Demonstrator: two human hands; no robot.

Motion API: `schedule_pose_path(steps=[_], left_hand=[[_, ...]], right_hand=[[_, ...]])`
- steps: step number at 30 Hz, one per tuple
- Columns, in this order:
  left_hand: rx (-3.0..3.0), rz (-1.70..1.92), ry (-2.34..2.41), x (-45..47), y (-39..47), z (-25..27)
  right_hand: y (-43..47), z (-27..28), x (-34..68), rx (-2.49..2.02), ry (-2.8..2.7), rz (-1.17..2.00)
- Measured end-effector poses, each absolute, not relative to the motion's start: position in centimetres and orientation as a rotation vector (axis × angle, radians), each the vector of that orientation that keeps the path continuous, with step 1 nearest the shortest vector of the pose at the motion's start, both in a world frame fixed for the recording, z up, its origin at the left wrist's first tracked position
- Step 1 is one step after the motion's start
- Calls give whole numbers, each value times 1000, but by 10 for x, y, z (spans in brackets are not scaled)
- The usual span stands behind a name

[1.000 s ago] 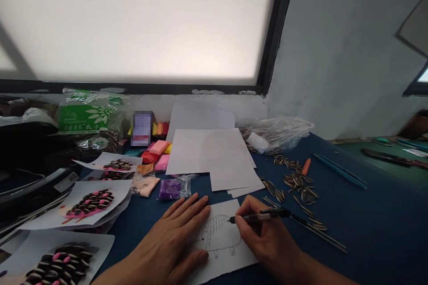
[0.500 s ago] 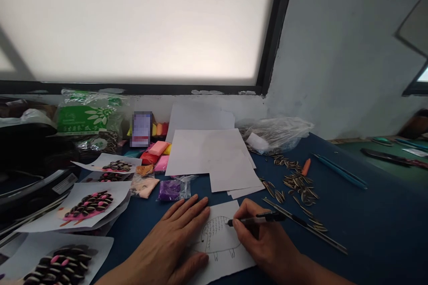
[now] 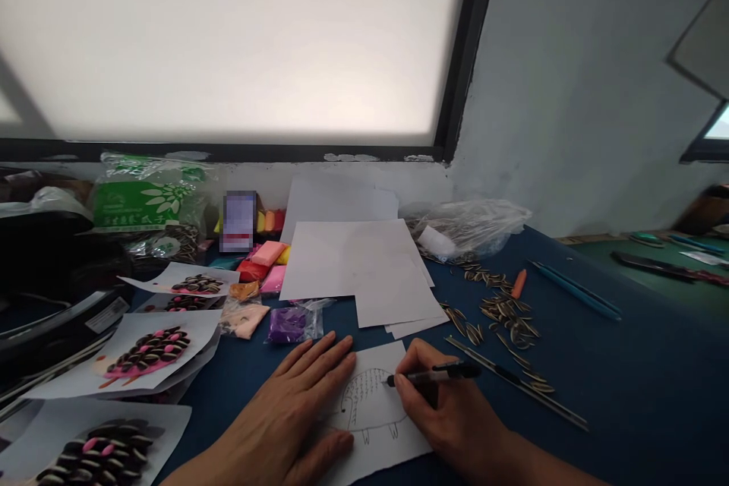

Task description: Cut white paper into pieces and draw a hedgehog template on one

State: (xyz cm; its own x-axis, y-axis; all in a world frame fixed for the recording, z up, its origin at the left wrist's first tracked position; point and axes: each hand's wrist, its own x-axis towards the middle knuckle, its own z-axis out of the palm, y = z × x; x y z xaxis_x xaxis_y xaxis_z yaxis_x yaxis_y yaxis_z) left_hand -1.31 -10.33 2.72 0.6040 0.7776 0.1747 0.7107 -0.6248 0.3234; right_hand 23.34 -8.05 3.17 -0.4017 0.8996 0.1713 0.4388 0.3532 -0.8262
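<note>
My right hand (image 3: 449, 402) is closed around a black pen (image 3: 438, 374), its tip on a small white sheet of paper (image 3: 392, 446). On that sheet is a line drawing of a hedgehog-like animal (image 3: 373, 399) with short strokes across its back and small legs. My left hand (image 3: 301, 395) lies flat with fingers stretched out, pressing on the left side of the sheet. Just beyond the left fingertips is a purple clay packet (image 3: 288, 325). A thin metal rod with a dark middle (image 3: 515, 380) lies to the right of my right hand.
Finished seed-and-clay pictures (image 3: 151, 357) lie at the left. Blank sheets (image 3: 347, 258) and coloured clay packets (image 3: 267, 252) are further back. Sunflower seeds (image 3: 509, 311), an orange stick (image 3: 519, 284), blue tweezers (image 3: 575, 288) and a plastic bag (image 3: 470, 228) sit to the right. A green seed bag (image 3: 140, 205) stands behind.
More short strokes show on the drawn animal's back. Both hands stay in nearly the same place, and the view has shifted very slightly.
</note>
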Motion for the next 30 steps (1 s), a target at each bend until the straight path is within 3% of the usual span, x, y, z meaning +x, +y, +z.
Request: schedule_pose_path(steps=[10,30], left_hand=[[2630,274,1248,-9,-100,30],[2621,419,1243,-13,-104,29]], right_hand=[[-80,33,234,-1143,-2003,951],[-76,32,237,-1128,-1890,914]])
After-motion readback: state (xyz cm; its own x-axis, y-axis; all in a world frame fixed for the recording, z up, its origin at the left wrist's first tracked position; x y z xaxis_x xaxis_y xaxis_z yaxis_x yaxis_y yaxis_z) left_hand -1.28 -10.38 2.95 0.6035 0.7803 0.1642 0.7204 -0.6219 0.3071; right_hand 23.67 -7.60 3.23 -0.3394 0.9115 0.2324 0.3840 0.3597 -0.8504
